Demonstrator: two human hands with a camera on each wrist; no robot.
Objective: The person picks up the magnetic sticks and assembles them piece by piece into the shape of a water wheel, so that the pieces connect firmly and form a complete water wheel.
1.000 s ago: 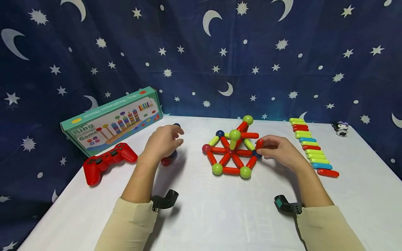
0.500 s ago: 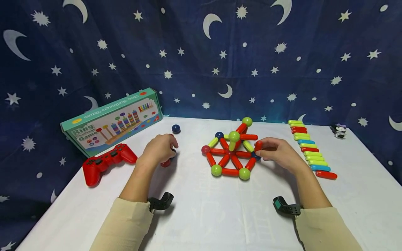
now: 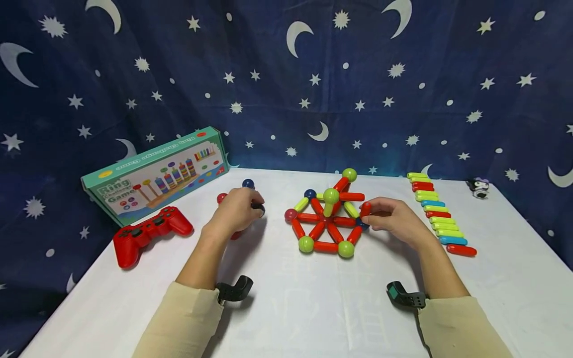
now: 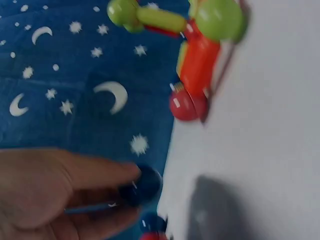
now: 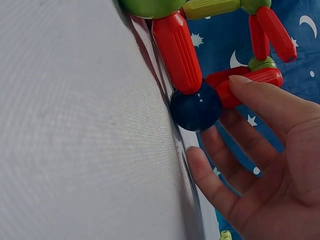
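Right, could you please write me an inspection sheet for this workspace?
Surface: white table, faintly creased.
Job's things: wheel-shaped rod-and-ball structure; row of coloured rods at right; loose balls at left, some partly hidden.
Clutter: red game controller, ring game box, small figurine.
Hands: left hand pinches a dark blue ball; right hand holds a red rod at the structure's blue corner ball.
Cables: thin dark line beside the right sleeve; cable or shadow, cannot tell.
Surroundings: dark blue star-and-moon curtain behind.
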